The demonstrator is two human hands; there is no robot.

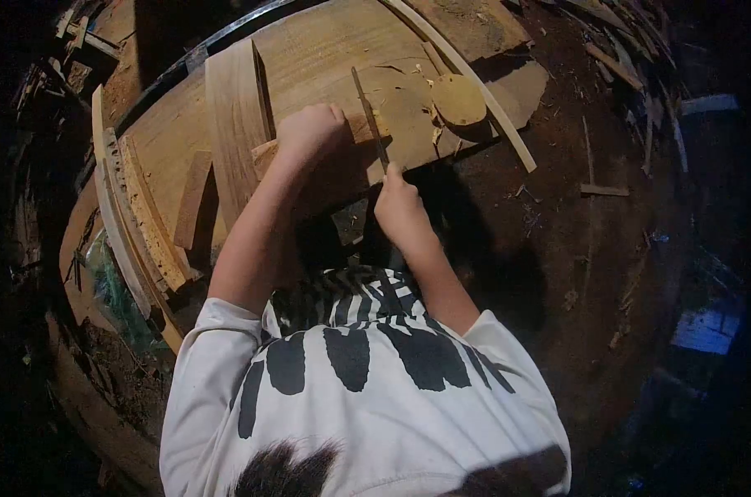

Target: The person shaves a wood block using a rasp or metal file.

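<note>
**Blade laid across a small piece of wood on a wide board**

The left hand [309, 132] is curled into a loose fist and presses down on a small piece of wood [264, 157], which lies on a wide board [334, 41]. One end of the piece sticks out on the left side of the knuckles. The right hand [400, 207] is closed around the handle of a thin blade [369, 116]. The handle itself is hidden inside the grip. The blade runs up and away from that hand and crosses the wood just right of the left hand. Whether it has teeth is too small to tell.

A narrow plank [235, 116] lies on the board just left of the left hand, running away from the person. A round wooden disc [458, 99] sits to the right of the blade, with pale chips [435, 132] scattered beside it. A long thin strip [483, 91] curves past the disc and overhangs the board's edge.

Right of the board is dark earth floor [574, 248], where a short stick [605, 190] lies well apart from the hands. Green netting [115, 290] shows below the board's left edge. The person's white shirt [375, 414] with black marks fills the bottom of the view.
</note>
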